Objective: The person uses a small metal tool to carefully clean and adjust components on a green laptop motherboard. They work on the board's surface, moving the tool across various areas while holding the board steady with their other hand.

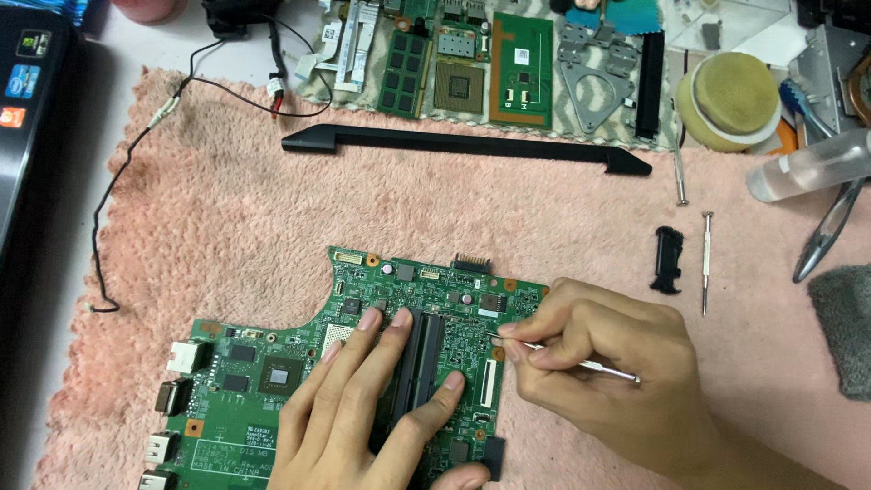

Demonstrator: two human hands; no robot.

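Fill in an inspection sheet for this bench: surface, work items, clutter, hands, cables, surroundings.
Surface: pink towel spread over the bench.
Work items: green motherboard flat on the towel; thin metal tool.
Clutter: long black plastic strip, spare circuit boards, small screwdriver, black clip, clear bottle.
Hands: left hand presses on the board's black slot; right hand pinches the tool, tip on the board.
Cables: black wire trails across the towel's left side.
Surroundings: laptop edge at left.
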